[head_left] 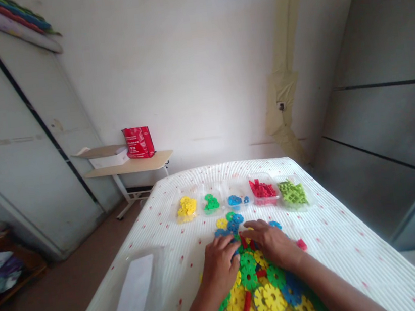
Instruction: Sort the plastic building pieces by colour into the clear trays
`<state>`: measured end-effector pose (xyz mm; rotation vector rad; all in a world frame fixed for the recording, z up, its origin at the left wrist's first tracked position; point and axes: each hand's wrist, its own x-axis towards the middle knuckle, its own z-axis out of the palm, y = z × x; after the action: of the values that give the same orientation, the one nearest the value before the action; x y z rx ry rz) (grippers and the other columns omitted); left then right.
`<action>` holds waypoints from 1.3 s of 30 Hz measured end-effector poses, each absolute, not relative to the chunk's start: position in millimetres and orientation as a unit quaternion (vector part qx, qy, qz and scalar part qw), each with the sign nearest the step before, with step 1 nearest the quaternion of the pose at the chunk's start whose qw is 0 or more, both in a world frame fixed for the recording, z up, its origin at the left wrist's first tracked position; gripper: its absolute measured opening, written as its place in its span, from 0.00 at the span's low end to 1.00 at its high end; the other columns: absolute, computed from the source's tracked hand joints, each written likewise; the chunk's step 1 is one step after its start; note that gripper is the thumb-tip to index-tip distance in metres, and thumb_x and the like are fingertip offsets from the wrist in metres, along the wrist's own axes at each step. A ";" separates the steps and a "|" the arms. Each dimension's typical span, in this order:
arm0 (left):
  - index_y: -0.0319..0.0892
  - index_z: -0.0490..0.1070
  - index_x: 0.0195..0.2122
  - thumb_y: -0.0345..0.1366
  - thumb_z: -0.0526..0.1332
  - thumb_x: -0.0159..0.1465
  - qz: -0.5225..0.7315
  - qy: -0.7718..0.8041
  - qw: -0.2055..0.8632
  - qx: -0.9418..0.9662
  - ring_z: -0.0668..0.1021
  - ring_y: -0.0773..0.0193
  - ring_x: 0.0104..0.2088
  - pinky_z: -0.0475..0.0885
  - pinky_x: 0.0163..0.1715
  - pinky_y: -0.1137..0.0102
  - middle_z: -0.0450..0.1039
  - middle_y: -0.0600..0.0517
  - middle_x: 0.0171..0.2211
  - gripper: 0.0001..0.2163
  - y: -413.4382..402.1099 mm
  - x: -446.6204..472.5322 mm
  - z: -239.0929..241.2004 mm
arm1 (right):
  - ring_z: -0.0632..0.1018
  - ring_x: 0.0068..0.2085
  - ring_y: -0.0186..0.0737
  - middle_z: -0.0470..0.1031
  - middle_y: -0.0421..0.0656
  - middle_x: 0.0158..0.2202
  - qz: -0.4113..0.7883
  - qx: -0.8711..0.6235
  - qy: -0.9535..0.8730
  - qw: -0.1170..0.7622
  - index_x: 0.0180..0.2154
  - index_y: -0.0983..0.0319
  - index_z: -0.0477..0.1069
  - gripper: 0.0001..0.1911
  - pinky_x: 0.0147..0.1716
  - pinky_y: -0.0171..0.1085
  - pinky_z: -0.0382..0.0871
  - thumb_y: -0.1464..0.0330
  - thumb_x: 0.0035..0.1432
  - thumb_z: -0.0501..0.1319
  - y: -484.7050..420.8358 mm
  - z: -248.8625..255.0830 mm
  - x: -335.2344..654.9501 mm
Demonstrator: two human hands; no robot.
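Observation:
A pile of flat, notched, flower-shaped plastic discs in yellow, green and blue lies mixed on the table, with red sticks among them. At the pile's left side, my left hand rests with its fingers bent and apart, touching the discs. Opposite it, my right hand reaches over the far part of the pile, fingers spread above several short red pieces. I see neither hand gripping a piece, though the fingertips partly hide what lies beneath.
Clear boxes at the back hold yellow discs, green discs, blue discs, red pieces and light green pieces. A clear plastic container with white paper lies left. Behind stands a side table with a red bag.

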<state>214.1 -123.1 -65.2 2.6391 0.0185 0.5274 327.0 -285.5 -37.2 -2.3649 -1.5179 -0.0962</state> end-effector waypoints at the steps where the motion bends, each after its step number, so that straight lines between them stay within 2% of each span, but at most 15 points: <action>1: 0.50 0.72 0.44 0.31 0.55 0.57 0.185 0.011 0.225 0.957 0.69 0.57 0.48 0.63 0.49 0.58 0.70 0.51 0.48 0.15 -123.7 214.4 -66.0 | 0.67 0.50 0.40 0.66 0.45 0.54 -0.034 -0.823 -0.545 0.154 0.50 0.55 0.67 0.21 0.45 0.37 0.62 0.75 0.57 0.50 -281.6 -38.9 325.7; 3: 0.49 0.72 0.42 0.31 0.55 0.57 0.183 0.022 0.230 0.955 0.69 0.57 0.48 0.63 0.49 0.59 0.70 0.50 0.47 0.13 -122.9 214.1 -67.4 | 0.67 0.48 0.41 0.67 0.45 0.53 -0.030 -0.812 -0.565 0.143 0.48 0.55 0.68 0.18 0.45 0.38 0.61 0.73 0.58 0.51 -274.9 -41.1 325.0; 6: 0.46 0.73 0.38 0.30 0.56 0.56 0.191 0.041 0.235 0.952 0.70 0.59 0.46 0.63 0.47 0.61 0.71 0.50 0.44 0.11 -119.7 212.8 -67.4 | 0.68 0.42 0.39 0.72 0.45 0.42 -0.031 -0.817 -0.561 0.132 0.41 0.59 0.71 0.13 0.41 0.36 0.61 0.73 0.58 0.51 -271.4 -42.1 326.8; 8: 0.45 0.72 0.35 0.29 0.57 0.55 0.197 0.053 0.234 0.951 0.70 0.59 0.44 0.64 0.46 0.62 0.71 0.50 0.42 0.09 -118.2 212.4 -66.8 | 0.68 0.38 0.37 0.71 0.43 0.35 -0.041 -0.832 -0.540 0.122 0.35 0.61 0.70 0.10 0.38 0.34 0.60 0.74 0.57 0.51 -273.5 -42.4 328.7; 11: 0.44 0.72 0.33 0.28 0.57 0.54 0.204 0.068 0.232 0.949 0.70 0.59 0.44 0.64 0.46 0.63 0.71 0.49 0.39 0.07 -117.2 213.3 -66.7 | 0.67 0.38 0.37 0.69 0.43 0.35 -0.062 -0.846 -0.518 0.111 0.31 0.62 0.68 0.07 0.36 0.34 0.58 0.75 0.55 0.53 -278.9 -43.2 331.6; 17: 0.43 0.71 0.30 0.28 0.57 0.54 0.215 0.079 0.230 0.946 0.71 0.60 0.42 0.64 0.44 0.64 0.71 0.49 0.38 0.06 -114.9 214.2 -70.9 | 0.69 0.35 0.36 0.70 0.43 0.32 -0.071 -0.875 -0.454 0.152 0.32 0.62 0.66 0.05 0.35 0.33 0.58 0.73 0.54 0.52 -288.3 -38.1 338.7; 22: 0.43 0.70 0.30 0.27 0.57 0.54 0.214 0.080 0.231 0.946 0.71 0.60 0.42 0.64 0.44 0.64 0.71 0.50 0.37 0.06 -113.2 215.0 -73.4 | 0.70 0.31 0.33 0.71 0.40 0.31 -0.025 -0.884 -0.413 0.220 0.40 0.62 0.66 0.12 0.30 0.30 0.58 0.74 0.52 0.52 -298.1 -31.2 344.7; 26: 0.43 0.70 0.31 0.28 0.57 0.54 0.210 0.084 0.232 0.946 0.71 0.59 0.42 0.64 0.44 0.64 0.71 0.50 0.37 0.05 -113.3 215.9 -73.4 | 0.71 0.34 0.36 0.72 0.41 0.31 0.013 -0.897 -0.421 0.133 0.33 0.61 0.70 0.11 0.32 0.31 0.58 0.76 0.48 0.53 -296.6 -35.9 343.8; 28: 0.43 0.70 0.31 0.28 0.57 0.54 0.209 0.084 0.231 0.946 0.71 0.59 0.43 0.64 0.44 0.63 0.71 0.49 0.38 0.05 -113.2 216.0 -73.7 | 0.72 0.36 0.38 0.73 0.43 0.32 0.001 -0.900 -0.425 0.091 0.36 0.60 0.72 0.14 0.34 0.32 0.58 0.76 0.50 0.52 -292.0 -38.8 340.6; 31: 0.43 0.70 0.31 0.28 0.57 0.54 0.212 0.084 0.232 0.946 0.70 0.59 0.43 0.64 0.45 0.63 0.71 0.50 0.39 0.05 -112.8 215.9 -75.0 | 0.72 0.37 0.38 0.72 0.44 0.33 -0.020 -0.884 -0.460 0.077 0.42 0.55 0.72 0.18 0.35 0.34 0.59 0.76 0.55 0.50 -284.3 -40.7 335.1; 34: 0.44 0.70 0.31 0.28 0.57 0.55 0.217 0.082 0.231 0.945 0.70 0.59 0.43 0.63 0.45 0.64 0.71 0.50 0.39 0.05 -112.1 215.6 -76.2 | 0.71 0.38 0.39 0.70 0.44 0.34 -0.020 -0.857 -0.503 0.109 0.41 0.54 0.73 0.17 0.35 0.33 0.59 0.75 0.57 0.50 -280.3 -40.4 333.2; 39: 0.43 0.70 0.31 0.28 0.58 0.54 0.221 0.079 0.235 0.943 0.71 0.60 0.42 0.64 0.44 0.65 0.71 0.50 0.38 0.05 -111.9 215.3 -75.5 | 0.72 0.40 0.37 0.71 0.44 0.36 -0.033 -0.852 -0.471 0.225 0.42 0.59 0.72 0.17 0.40 0.33 0.61 0.74 0.59 0.48 -285.2 -38.5 338.8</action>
<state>215.3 -111.9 -75.5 2.5884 0.2155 0.6054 338.8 -285.2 -38.5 -2.3507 -1.3004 -0.0922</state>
